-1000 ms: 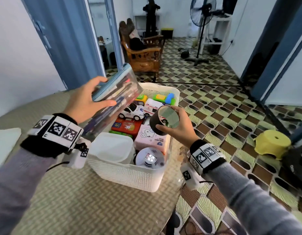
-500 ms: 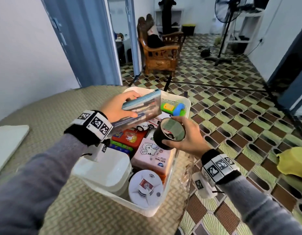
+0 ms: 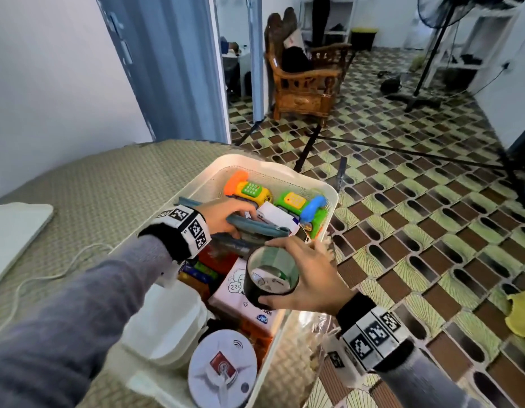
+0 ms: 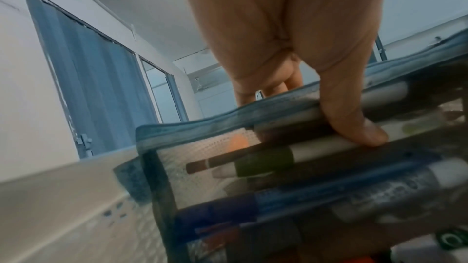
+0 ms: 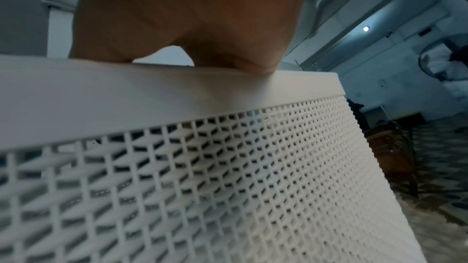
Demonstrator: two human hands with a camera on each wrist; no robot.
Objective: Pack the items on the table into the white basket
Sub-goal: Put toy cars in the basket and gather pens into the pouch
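The white perforated basket (image 3: pixel 329 191) stands at the table's right edge, full of toys, boxes and tubs. My left hand (image 3: pixel 226 214) grips a clear pencil pouch (image 3: pixel 255 229) with blue trim, lowered inside the basket over a toy car. In the left wrist view the thumb (image 4: pixel 354 127) presses on the pouch (image 4: pixel 278 167), which holds pens and markers. My right hand (image 3: pixel 308 275) holds a black roll of tape (image 3: pixel 271 275) just above the basket's right rim. In the right wrist view the hand (image 5: pixel 190 17) shows above the basket wall (image 5: pixel 228 167); the tape is hidden there.
Inside the basket lie two toy phones (image 3: pixel 249 189), a tissue pack (image 3: pixel 240 293), a white tub (image 3: pixel 164 325) and a round white device (image 3: pixel 223 372). A white laptop (image 3: pixel 17 231) and cable lie left on the table (image 3: pixel 108 187). A wooden chair (image 3: pixel 308 78) and tiled floor lie beyond.
My left hand has brought the pouch from above the basket down into it. The right hand with the tape has stayed near the basket's right rim. The head view has shifted closer.
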